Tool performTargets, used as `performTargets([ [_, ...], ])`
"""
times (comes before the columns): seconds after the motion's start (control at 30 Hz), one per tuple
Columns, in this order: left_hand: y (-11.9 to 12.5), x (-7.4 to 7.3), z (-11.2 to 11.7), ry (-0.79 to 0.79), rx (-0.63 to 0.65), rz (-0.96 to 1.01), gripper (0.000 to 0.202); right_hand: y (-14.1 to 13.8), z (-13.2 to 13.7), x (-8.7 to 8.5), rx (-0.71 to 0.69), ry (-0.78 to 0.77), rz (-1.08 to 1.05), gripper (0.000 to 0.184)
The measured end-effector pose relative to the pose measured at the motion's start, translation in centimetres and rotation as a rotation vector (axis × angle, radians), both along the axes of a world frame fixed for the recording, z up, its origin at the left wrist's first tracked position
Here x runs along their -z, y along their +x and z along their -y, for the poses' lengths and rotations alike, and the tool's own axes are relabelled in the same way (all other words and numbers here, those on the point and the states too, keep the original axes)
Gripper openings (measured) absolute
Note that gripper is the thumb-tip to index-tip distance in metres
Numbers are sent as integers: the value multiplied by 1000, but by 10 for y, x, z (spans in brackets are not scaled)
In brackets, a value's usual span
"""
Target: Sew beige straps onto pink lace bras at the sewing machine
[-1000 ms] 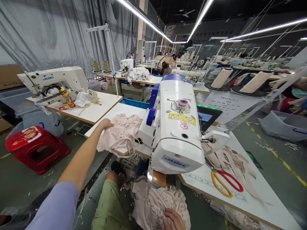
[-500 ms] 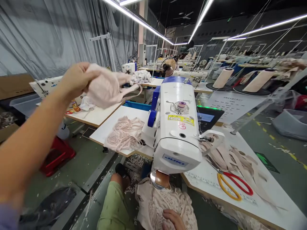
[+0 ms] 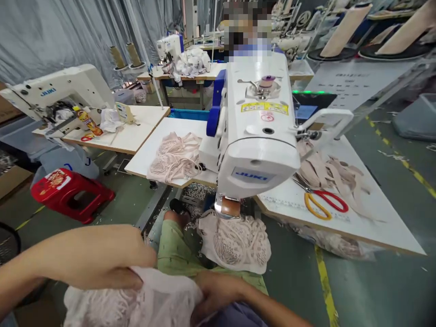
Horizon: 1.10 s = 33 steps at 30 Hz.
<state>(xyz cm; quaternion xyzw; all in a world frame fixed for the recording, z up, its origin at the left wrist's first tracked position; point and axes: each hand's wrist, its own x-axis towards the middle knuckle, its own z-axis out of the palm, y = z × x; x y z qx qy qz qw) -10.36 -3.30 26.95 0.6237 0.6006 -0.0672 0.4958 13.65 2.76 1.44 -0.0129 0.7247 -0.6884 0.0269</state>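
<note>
A pale pink lace bra [image 3: 170, 290] is between my two hands at the bottom of the head view, over my lap. My left hand [image 3: 112, 256] is closed on its upper edge, thumb and fingers pinching the fabric. At its right end my right hand [image 3: 216, 293] grips the bra, with the fingertips partly hidden. Another lace bra [image 3: 238, 245] lies over my knee below the head of the white sewing machine [image 3: 255, 168]. More pink bras [image 3: 175, 156] are heaped on the white table left of the machine.
Scissors with red and yellow handles [image 3: 322, 204] lie on the right tabletop beside beige fabric strips [image 3: 337, 175]. A red stool [image 3: 73, 195] stands at left on the floor. Behind it is a second sewing machine [image 3: 61, 97] with a yellow-labelled bottle [image 3: 88, 121].
My left hand has brought the bra down from the upper left to my lap. My right hand has left the bra under the machine and now holds this one. The view has tilted down.
</note>
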Motion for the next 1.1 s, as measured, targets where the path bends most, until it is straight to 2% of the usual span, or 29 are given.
performTargets([
  [0.03, -13, 3, 1, -28, 15, -59, 12, 17, -5, 5, 82, 39, 12, 33],
  [0.1, -38, 18, 3, -26, 32, -192, 13, 58, -22, 8, 399, 287, -29, 33],
  [0.17, -56, 52, 7, 50, 1, -330, 8, 99, -42, 11, 745, 627, -53, 32],
  [0.23, -60, 104, 13, 167, -69, -485, 3, 129, -55, 23, 931, 899, -57, 33],
  [0.3, -52, 171, 20, 363, -115, -578, 10, 146, -56, 48, 965, 1020, -40, 33],
  [0.37, -36, 245, 32, 516, -123, -569, 23, 151, -45, 83, 919, 989, 10, 37],
  [0.47, -12, 349, 59, 533, -209, -453, 37, 155, -16, 131, 911, 857, 105, 32],
  [0.53, -3, 399, 79, 540, -305, -369, 39, 161, 4, 150, 948, 789, 153, 28],
  [0.6, -2, 429, 95, 541, -387, -291, 47, 167, 17, 159, 1043, 713, 208, 28],
  [0.63, -5, 436, 100, 529, -432, -254, 49, 170, 19, 162, 1115, 677, 243, 27],
  [0.7, -12, 441, 102, 485, -530, -193, 48, 171, 16, 166, 1284, 610, 330, 28],
  [0.77, -18, 435, 94, 462, -615, -183, 45, 167, 4, 170, 1409, 545, 408, 33],
  [0.83, -19, 424, 80, 492, -662, -213, 43, 162, -12, 173, 1447, 483, 454, 37],
  [0.97, 7, 386, 35, 605, -661, -171, 34, 154, -35, 165, 1398, 380, 485, 26],
  [1.03, 33, 360, 9, 663, -590, -49, 30, 153, -40, 149, 1360, 339, 467, 22],
  [1.1, 64, 331, -18, 720, -488, 79, 28, 151, -42, 127, 1311, 309, 426, 22],
])
